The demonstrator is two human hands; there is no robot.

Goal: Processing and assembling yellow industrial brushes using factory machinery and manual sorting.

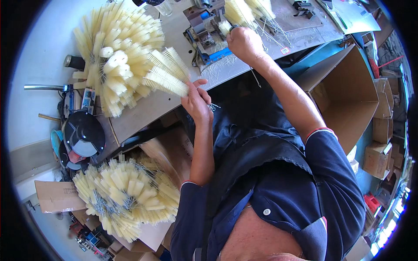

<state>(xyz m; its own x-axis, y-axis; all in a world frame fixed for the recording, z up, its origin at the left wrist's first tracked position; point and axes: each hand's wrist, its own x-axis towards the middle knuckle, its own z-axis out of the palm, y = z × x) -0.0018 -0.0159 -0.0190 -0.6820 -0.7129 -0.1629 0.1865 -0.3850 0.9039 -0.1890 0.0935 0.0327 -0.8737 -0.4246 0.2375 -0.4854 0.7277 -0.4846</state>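
Note:
My left hand [198,102] is closed around a few bottle brushes [167,76] with cream bristles. Their bristled ends point up and left over the bench, and their twisted wire ends [212,106] stick out by the wrist. My right hand [246,43] makes a fist around another brush, whose cream bristle tip [225,28] shows beside the fingers at the metal fixture [204,35]. Its thin wire stem [255,77] hangs below the fist. A big heap of similar brushes [122,56] lies on the bench to the left of my left hand.
More brushes [244,12] lie beyond my right hand on the grey bench [152,106]. Below left, a carton [61,195] holds another pile of brushes [130,191]. A black-and-silver round machine [85,135] stands left. An open cardboard box [344,95] is at the right.

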